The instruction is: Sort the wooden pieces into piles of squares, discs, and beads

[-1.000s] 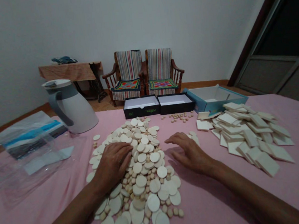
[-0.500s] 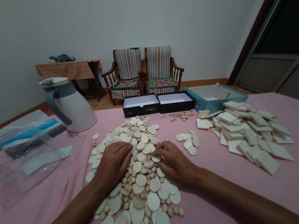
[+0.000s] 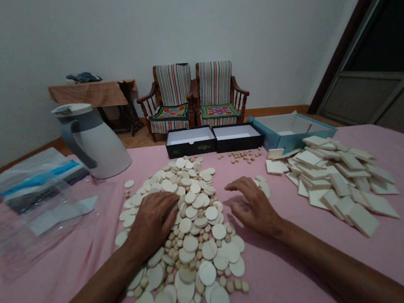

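A heap of pale wooden discs (image 3: 190, 243), mixed with small wooden beads (image 3: 230, 287), spreads over the pink cloth in front of me. My left hand (image 3: 154, 217) lies over the heap's left side, fingers stretched across the discs and thumb apart from them. It does not appear to hold anything. To the right of the heap, my right hand (image 3: 254, 208) is open over the cloth, thumb and fingers apart with nothing between them. It partly covers a small group of discs (image 3: 263, 186).
Flat square wooden tiles (image 3: 340, 179) are piled at the right, beside a blue box (image 3: 294, 129). Two black trays (image 3: 191, 148) stand at the back. At the left are a white jug (image 3: 103, 148) and clear plastic packaging (image 3: 55, 212). Small beads (image 3: 244, 156) lie before the trays.
My right hand has moved right, off the heap's edge, and its fingers have spread. Discs at that edge have shifted slightly. My left hand has stayed in place.
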{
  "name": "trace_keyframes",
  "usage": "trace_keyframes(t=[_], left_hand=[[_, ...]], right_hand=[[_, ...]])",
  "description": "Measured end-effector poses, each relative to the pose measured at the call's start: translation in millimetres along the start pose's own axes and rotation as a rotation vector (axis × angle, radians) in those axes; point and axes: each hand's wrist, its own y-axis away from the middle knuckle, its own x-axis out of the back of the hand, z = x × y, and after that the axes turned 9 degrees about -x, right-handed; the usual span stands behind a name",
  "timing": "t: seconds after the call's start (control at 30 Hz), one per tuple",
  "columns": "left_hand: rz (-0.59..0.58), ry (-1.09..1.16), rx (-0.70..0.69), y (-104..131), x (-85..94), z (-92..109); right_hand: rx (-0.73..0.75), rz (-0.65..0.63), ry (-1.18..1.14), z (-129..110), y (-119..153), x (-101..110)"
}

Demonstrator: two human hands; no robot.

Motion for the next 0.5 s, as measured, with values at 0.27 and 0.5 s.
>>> trace_keyframes(t=[0.27, 0.5], left_hand=[[0.003, -0.002, -0.002, 1.7, 0.2, 0.6], [-0.007, -0.006, -0.006, 2.5, -0.6, -1.1]], right_hand=[[0.067, -0.258, -0.061, -19.7, 7.2, -26.9], [0.055, -0.131, 0.019, -20.8, 4.3, -17.5]])
